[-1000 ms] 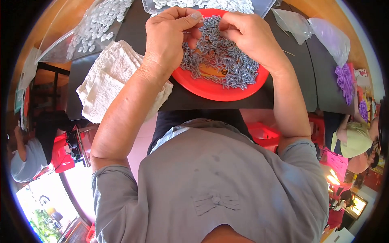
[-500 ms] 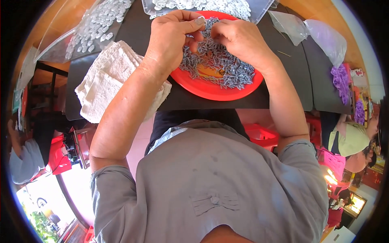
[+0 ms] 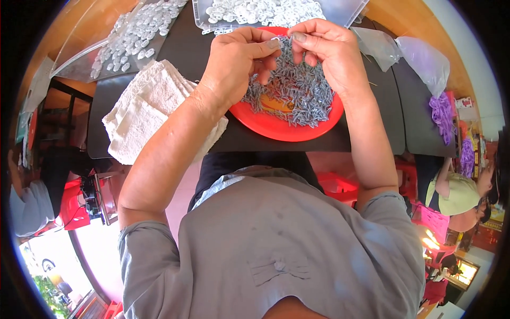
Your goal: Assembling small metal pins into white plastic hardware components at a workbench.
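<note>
Over the far part of a red plate (image 3: 284, 133), both my hands are raised with their fingertips almost meeting. Thumb and forefinger of my left hand (image 3: 240, 61) pinch a small white plastic piece (image 3: 277, 39), mostly covered by the fingers. My right hand (image 3: 332, 56) is closed in a pinch just beside it; whatever sits between its fingertips is too small to make out. Beneath the hands, a heap of small, slim grey-blue pieces (image 3: 311, 103) covers most of the plate, with a patch of its yellow pattern showing.
A clear plastic bin (image 3: 345, 13) of white pieces (image 3: 265, 10) stands beyond the plate. More white pieces lie on clear plastic sheeting (image 3: 79, 61) at far left. A folded cream towel (image 3: 143, 109) rests left of the plate. Clear bags (image 3: 425, 64) and purple ties (image 3: 442, 117) are at right.
My right hand has risen out of the heap and turned, its thumb now beside the left fingertips. The left hand keeps its pinch, with the white piece still at its fingertips.
</note>
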{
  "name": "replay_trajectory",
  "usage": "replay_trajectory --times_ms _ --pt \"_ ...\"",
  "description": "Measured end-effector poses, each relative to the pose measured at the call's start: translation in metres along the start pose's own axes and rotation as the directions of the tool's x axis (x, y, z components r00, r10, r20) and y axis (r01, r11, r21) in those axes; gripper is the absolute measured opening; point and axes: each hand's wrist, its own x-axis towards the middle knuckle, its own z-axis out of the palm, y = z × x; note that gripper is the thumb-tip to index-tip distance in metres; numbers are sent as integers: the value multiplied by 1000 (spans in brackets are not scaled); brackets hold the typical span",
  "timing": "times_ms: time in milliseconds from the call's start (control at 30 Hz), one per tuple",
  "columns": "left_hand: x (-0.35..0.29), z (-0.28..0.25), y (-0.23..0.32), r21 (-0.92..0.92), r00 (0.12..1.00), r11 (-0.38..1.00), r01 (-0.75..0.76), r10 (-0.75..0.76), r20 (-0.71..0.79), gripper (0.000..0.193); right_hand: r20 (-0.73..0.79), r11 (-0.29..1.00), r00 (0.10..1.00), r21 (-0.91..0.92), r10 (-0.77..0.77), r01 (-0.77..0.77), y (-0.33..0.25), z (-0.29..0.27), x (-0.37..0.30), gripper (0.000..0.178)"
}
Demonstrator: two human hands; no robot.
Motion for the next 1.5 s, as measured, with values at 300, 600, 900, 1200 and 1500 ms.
replay_trajectory --times_ms 300,600,900,1200,1500 --pt "-3 -1 5 -19 992 996 82 -80 100 15 -24 1000 1000 -15 -8 8 3 11 -3 14" --pt "6 -10 -3 -115 998 992 46 -41 39 10 203 900 978 -416 -44 127 10 -14 2 10" --pt "3 -13 -1 -43 999 998 35 -35 9 11 382 465 924 -813 -29 350 -27 -4 -38 15" --pt "3 -6 -6 16 998 998 56 -56 8 12 338 525 939 -788 -66 321 4 -10 -36 7" --pt "0 -4 -6 33 998 998 61 -62 32 14 211 904 977 -421 26 67 2 -16 -24 6"
